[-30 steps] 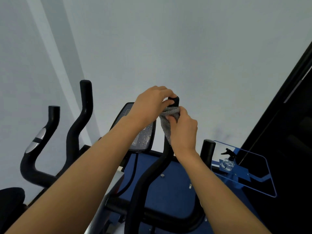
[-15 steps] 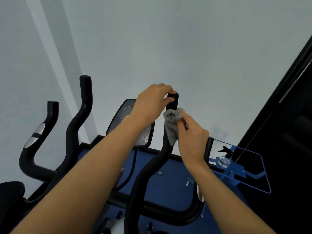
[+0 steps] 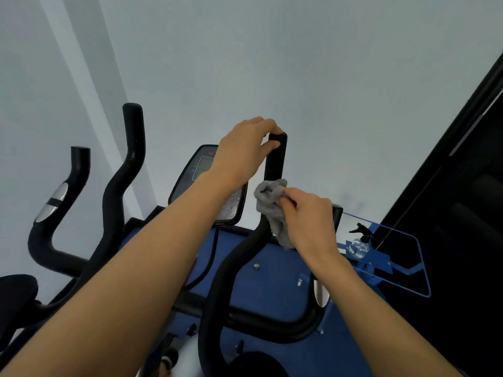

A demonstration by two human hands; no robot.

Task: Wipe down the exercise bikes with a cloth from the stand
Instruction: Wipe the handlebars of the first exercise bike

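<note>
A black handlebar [image 3: 275, 164] of the nearest exercise bike rises in the middle of the head view. My left hand [image 3: 245, 151] grips its top end. My right hand [image 3: 313, 219] holds a crumpled grey cloth [image 3: 270, 208] pressed against the bar, below the left hand. The bike's display console [image 3: 201, 170] stands behind my left forearm, with droplets on its lower part. The bar's right end [image 3: 337, 213] shows behind my right hand.
A second bike's black handlebars [image 3: 119, 170] stand at the left, one with a silver sensor [image 3: 53, 202]. A clear spray bottle [image 3: 359, 242] sits on a blue stand [image 3: 381, 262] at the right. A dark panel fills the right edge; a pale wall is ahead.
My right hand has slid the cloth down the handlebar, away from the left hand. The left hand stays on the bar's top end.
</note>
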